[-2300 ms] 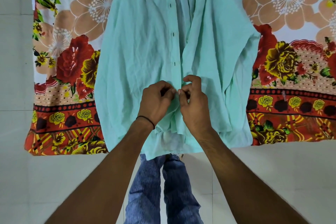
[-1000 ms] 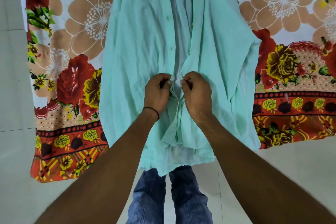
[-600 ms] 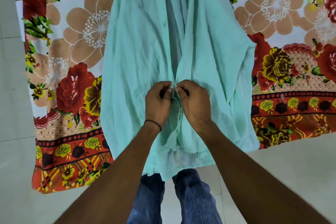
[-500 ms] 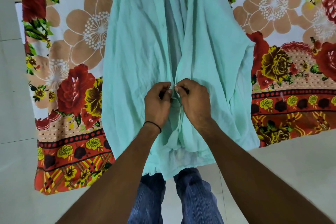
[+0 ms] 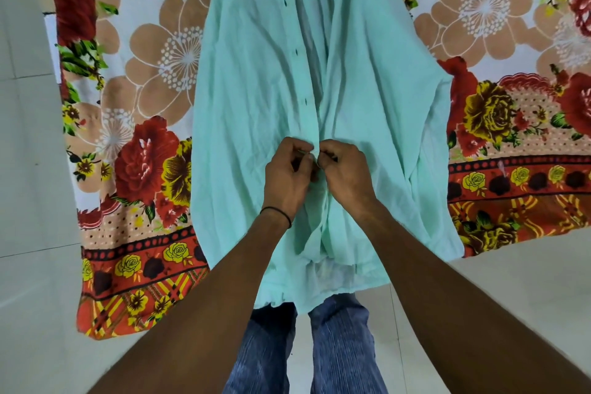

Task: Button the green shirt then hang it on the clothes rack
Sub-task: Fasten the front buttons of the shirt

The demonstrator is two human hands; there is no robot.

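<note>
Floor (image 5: 28, 233): pale tiles, showing at the far left and beneath the hems.
Floral sheet (image 5: 144, 105): red and tan flowers, hanging behind the shirt and showing on both sides of it.
Green shirt (image 5: 249, 89): hangs in the middle in front of the sheet, its hem just above the person's jeans (image 5: 268, 355). Whatever holds its top is out of frame.
Buttonhole strip (image 5: 296, 52): runs down the left front edge. The slits above the hands are empty and the front gapes there.
Left hand (image 5: 286, 179): fingers curled, pinching the buttonhole edge low on the front. There is a black band (image 5: 276, 213) on the wrist.
Right hand (image 5: 347, 176): fingers curled, pinching the opposite edge, its fingertips touching those of the left hand. The button itself is hidden between them.
Step, as judged: working one low button through its slit, with several higher ones still to do.
Risk, slip: the cloth is thin and crumpled, so a small button could pop back out if the pinch eases before it is fully through.
Risk, mismatch: with loose folds hiding the spacing, the button may go into the wrong slit and leave the front skewed.
Risk, tug: pulling down hard could drag the shirt off its unseen support.
</note>
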